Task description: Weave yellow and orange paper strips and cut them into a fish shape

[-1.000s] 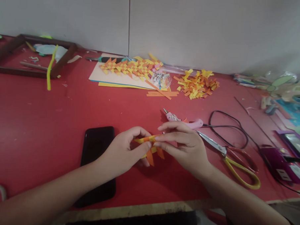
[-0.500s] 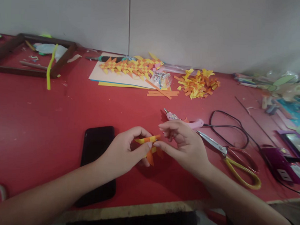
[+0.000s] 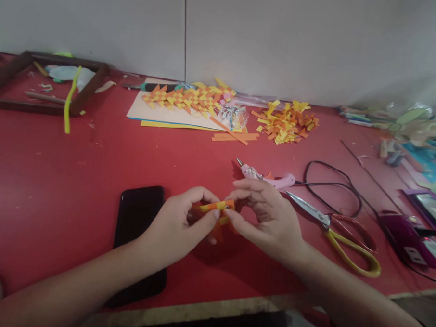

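Note:
Between my hands is a small woven paper fish (image 3: pixel 222 205) in orange and yellow strips, with a small googly eye near its right end. My left hand (image 3: pixel 179 219) pinches it between thumb and fingers, hiding part of its body. My right hand (image 3: pixel 269 216) grips the eye end, thumb in front beside the eye and fingertips behind the edge. Just beyond my right hand lies a pink glue gun (image 3: pixel 252 172). A black phone (image 3: pixel 139 213) lies partly under my left forearm.
Scissors (image 3: pixel 324 218) and a black cord (image 3: pixel 307 174) lie to the right, near a purple power strip (image 3: pixel 410 239). Along the wall are finished woven fish (image 3: pixel 180 101), a strip pile (image 3: pixel 286 123), a bag of googly eyes (image 3: pixel 233 117) and a brown frame (image 3: pixel 95 81).
My right hand has closed in on the fish; its fingertips now meet the eye end. The fish has tilted slightly, and its eye now shows clearly.

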Motion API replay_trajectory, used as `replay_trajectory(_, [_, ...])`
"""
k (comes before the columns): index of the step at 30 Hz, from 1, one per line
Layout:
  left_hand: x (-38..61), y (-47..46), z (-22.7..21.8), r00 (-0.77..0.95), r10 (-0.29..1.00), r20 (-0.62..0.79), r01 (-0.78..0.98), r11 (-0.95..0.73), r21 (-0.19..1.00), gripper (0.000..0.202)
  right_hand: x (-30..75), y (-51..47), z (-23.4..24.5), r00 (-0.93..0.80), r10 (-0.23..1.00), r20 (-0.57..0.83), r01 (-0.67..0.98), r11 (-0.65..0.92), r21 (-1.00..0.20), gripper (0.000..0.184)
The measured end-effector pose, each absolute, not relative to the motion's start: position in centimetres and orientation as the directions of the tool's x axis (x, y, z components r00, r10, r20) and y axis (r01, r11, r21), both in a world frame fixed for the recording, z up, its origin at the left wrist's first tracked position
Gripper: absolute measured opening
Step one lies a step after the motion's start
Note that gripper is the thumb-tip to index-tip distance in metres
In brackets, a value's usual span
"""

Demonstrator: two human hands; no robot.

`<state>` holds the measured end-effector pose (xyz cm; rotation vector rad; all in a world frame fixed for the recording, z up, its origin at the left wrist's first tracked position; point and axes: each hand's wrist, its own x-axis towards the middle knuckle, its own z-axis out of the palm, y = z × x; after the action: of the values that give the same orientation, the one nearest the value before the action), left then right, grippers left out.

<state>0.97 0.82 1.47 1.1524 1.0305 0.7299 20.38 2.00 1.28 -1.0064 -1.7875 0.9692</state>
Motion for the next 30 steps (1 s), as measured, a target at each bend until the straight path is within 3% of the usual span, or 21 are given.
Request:
replay_trajectory(7, [0.97,0.77,1.63,0.374,0.899,-0.227,0.086,0.210,0.974,0.010,20.29,1.74,1.16,-0.303,0.904,0.301,0.308,0.391,-0.867,0.037])
replay_trajectory(20, [0.93,0.59,1.65,0.379,0.912,-0.157,0.172,0.097,0.980,0.010,20.22,1.61,1.35,-0.316,0.904,0.288,0.193,0.358,-0.913,0.033])
replay_trajectory(30, [1.01,0.65,1.74,0.386,0.912,-0.138,0.136,0.091,0.986,0.007,20.38,1.84,1.24,-0.343,0.892,0.295,0.155,0.364,-0.918,0.035])
